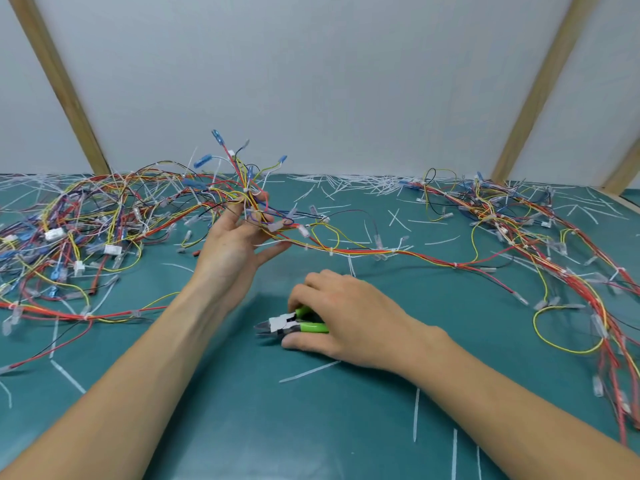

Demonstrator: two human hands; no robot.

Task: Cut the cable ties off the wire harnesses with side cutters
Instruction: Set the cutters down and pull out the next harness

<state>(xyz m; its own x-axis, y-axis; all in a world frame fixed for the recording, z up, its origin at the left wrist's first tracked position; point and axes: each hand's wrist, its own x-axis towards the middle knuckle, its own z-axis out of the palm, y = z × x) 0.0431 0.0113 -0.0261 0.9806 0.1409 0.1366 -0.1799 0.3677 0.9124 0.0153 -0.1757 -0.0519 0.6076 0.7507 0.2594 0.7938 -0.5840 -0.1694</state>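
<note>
My left hand (239, 244) is raised above the green mat, its fingers gripping a wire harness (363, 251) of red, yellow and black wires with blue terminals fanning upward. A white cable tie (246, 191) binds the bundle just above my fingertips. The harness trails right across the mat. My right hand (349, 315) lies low on the mat, fingers curled over the green-handled side cutters (294, 323). The cutters' dark jaws point left and look slightly apart. The handles are partly hidden under my fingers.
A tangled pile of harnesses (69, 230) covers the mat's left side, another pile (540, 233) runs down the right. Cut white tie pieces (346, 185) litter the back edge and the green mat (242, 410). Wooden posts stand against the white wall behind.
</note>
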